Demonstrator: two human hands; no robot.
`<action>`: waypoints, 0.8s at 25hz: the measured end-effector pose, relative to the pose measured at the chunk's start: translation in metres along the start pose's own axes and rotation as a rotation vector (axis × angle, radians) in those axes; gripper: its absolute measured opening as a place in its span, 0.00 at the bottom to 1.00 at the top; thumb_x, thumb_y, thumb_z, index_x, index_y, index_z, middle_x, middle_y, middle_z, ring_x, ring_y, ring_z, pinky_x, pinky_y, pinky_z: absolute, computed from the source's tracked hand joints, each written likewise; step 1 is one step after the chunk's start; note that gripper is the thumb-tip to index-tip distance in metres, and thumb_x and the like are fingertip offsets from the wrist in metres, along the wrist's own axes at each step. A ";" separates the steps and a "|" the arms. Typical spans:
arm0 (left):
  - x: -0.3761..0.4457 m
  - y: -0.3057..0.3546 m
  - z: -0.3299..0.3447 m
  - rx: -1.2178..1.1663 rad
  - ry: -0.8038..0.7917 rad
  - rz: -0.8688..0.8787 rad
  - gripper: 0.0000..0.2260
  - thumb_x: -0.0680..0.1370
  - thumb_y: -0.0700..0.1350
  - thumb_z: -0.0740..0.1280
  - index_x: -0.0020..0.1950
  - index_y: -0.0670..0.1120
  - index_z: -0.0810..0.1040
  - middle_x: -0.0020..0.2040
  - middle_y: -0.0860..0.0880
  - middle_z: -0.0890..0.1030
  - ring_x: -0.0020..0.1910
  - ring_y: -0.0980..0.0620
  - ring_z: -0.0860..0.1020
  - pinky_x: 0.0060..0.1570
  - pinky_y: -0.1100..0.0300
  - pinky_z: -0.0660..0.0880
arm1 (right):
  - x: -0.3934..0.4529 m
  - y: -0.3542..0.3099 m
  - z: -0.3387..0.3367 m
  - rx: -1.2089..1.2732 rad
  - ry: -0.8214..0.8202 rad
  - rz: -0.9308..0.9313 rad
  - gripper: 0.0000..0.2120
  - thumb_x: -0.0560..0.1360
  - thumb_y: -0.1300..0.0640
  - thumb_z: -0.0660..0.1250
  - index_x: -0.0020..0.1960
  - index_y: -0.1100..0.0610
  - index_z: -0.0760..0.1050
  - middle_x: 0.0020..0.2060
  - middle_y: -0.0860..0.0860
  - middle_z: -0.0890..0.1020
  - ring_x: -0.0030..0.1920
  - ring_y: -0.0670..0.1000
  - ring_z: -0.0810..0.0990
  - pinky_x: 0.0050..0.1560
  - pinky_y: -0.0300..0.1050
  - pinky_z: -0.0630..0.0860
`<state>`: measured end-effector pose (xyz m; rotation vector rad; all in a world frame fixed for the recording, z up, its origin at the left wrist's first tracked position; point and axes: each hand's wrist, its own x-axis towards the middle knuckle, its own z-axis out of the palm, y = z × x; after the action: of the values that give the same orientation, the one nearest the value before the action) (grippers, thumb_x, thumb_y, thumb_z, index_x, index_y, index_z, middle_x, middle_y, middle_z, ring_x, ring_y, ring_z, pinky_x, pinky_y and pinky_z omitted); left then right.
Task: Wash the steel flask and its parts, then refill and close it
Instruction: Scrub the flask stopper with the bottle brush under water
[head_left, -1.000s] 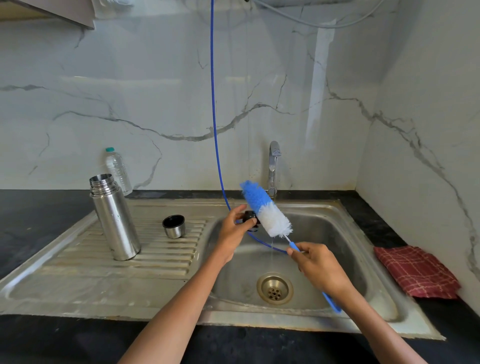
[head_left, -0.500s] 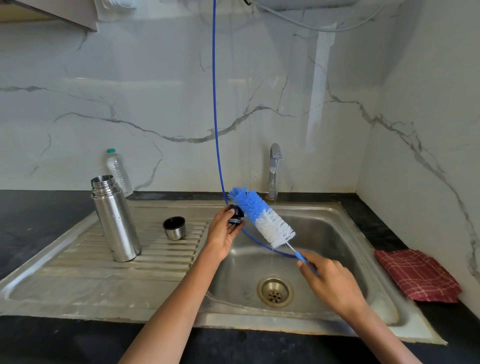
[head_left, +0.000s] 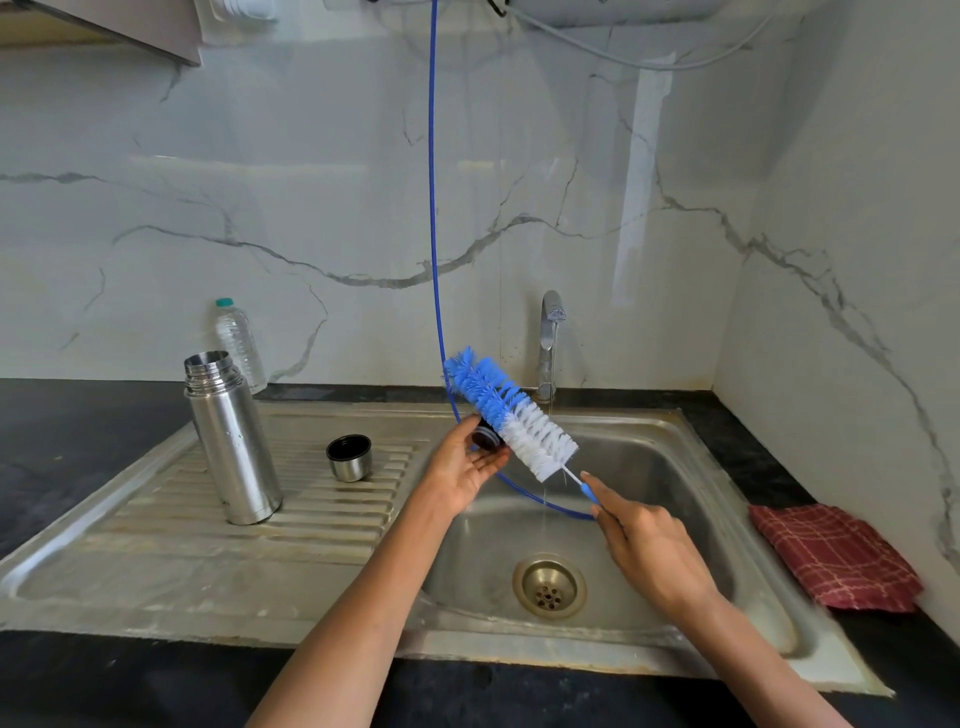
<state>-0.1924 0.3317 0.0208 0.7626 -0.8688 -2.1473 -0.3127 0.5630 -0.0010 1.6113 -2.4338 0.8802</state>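
Bristles of the bottle brush (head_left: 511, 413) press against the small black stopper (head_left: 485, 438) that your left hand (head_left: 464, 470) pinches at centre frame, above the sink (head_left: 691, 467). Your right hand (head_left: 652, 545) clamps the brush's blue handle. At centre left, the steel flask (head_left: 231, 439) stands open and upright on the drainboard, its cup (head_left: 349, 457) just beside it, mouth up.

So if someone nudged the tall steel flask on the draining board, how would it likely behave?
The flask is tall with a narrow base and stands on the ribbed, wet-looking draining board, so it would probably tip rather than slide. Its round body would likely roll once down. Its mouth is uncapped, so anything inside could spill; whether it is empty cannot be seen.
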 end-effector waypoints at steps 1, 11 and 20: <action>0.001 0.005 -0.002 -0.021 0.021 0.009 0.21 0.80 0.47 0.71 0.67 0.35 0.75 0.53 0.36 0.82 0.48 0.42 0.83 0.43 0.53 0.83 | 0.000 0.004 0.000 0.015 -0.019 -0.001 0.22 0.84 0.48 0.59 0.77 0.37 0.63 0.29 0.41 0.70 0.33 0.52 0.74 0.41 0.55 0.77; -0.001 0.003 0.000 0.099 0.047 -0.106 0.22 0.77 0.51 0.72 0.61 0.35 0.77 0.45 0.38 0.83 0.38 0.46 0.80 0.33 0.57 0.81 | 0.020 0.005 0.012 0.067 -0.032 -0.008 0.21 0.84 0.48 0.59 0.77 0.39 0.67 0.31 0.41 0.73 0.32 0.46 0.70 0.39 0.52 0.77; -0.004 -0.013 0.004 0.160 0.032 -0.131 0.24 0.78 0.53 0.72 0.62 0.34 0.78 0.41 0.37 0.84 0.32 0.46 0.81 0.32 0.57 0.80 | 0.034 -0.002 0.014 0.098 -0.031 0.003 0.20 0.84 0.49 0.60 0.76 0.41 0.68 0.32 0.45 0.77 0.33 0.53 0.77 0.39 0.53 0.77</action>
<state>-0.1973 0.3429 0.0144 0.9556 -1.0080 -2.1910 -0.3229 0.5276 0.0008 1.6655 -2.4501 0.9974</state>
